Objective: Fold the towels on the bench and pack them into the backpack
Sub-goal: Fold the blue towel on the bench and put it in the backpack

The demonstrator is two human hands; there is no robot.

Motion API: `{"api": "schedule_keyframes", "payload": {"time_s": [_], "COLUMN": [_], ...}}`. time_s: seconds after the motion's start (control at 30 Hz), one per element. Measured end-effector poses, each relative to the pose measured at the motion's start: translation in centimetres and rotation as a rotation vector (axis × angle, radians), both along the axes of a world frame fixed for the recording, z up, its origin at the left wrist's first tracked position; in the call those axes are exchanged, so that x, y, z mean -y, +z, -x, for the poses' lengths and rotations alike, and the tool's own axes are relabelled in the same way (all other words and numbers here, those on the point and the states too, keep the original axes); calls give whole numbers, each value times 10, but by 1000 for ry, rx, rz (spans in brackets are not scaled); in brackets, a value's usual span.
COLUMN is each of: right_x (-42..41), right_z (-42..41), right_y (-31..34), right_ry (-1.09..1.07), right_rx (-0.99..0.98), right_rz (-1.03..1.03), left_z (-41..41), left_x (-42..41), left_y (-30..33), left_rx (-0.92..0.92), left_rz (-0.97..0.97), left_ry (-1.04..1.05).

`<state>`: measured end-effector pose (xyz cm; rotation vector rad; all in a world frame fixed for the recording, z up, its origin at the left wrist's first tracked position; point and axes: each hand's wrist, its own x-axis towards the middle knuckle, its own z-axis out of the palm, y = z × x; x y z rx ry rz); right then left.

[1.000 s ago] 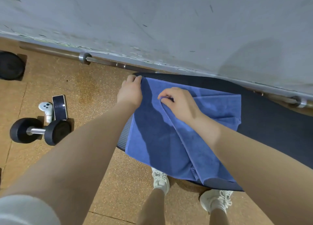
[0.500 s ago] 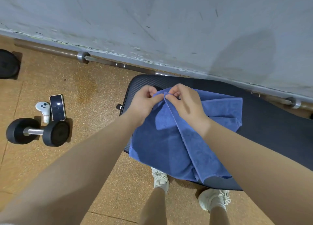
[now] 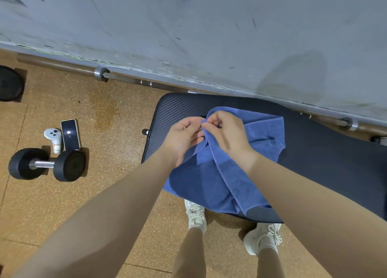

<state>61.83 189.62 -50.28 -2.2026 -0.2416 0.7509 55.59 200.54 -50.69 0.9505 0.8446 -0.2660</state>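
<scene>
A blue towel (image 3: 209, 181) lies rumpled over the left end of the black padded bench (image 3: 326, 152), its near edge hanging off the front. My left hand (image 3: 184, 137) and my right hand (image 3: 225, 131) meet above the bench's far left part. Both pinch the towel's upper edge between thumb and fingers, the two pinches almost touching. A fold of cloth runs down from my right hand toward the front edge. No backpack is in view.
A barbell (image 3: 125, 80) lies along the foot of the grey wall. On the cork floor at the left are a dumbbell (image 3: 47, 164), a phone (image 3: 70, 134), a white controller (image 3: 54, 137) and a black weight plate (image 3: 9, 83). My white shoes (image 3: 195, 215) stand below the bench.
My left hand has carried the towel's left corner in from the bench's left end to my right hand. The towel is now gathered toward the middle, baring the bench's left end.
</scene>
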Motion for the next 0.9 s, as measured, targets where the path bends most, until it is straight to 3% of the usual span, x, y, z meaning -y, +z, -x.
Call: {"api": "schedule_keyframes", "payload": {"time_s": [0.2, 0.47, 0.73, 0.9], "right_x": [18, 88, 184, 273], "right_z": [3, 25, 65, 113], "right_y": [7, 41, 86, 103], "right_ry": [-93, 80, 176, 352], "right_rx": [66, -153, -348, -112], "right_rz": [60, -73, -126, 226], "left_z": [0, 17, 61, 110], "left_x": [13, 57, 130, 181], "left_y": [4, 34, 67, 104], "left_rx": [119, 44, 95, 149], "left_rz": [-131, -111, -14, -4], "left_ry": [-137, -341, -504, -533]}}
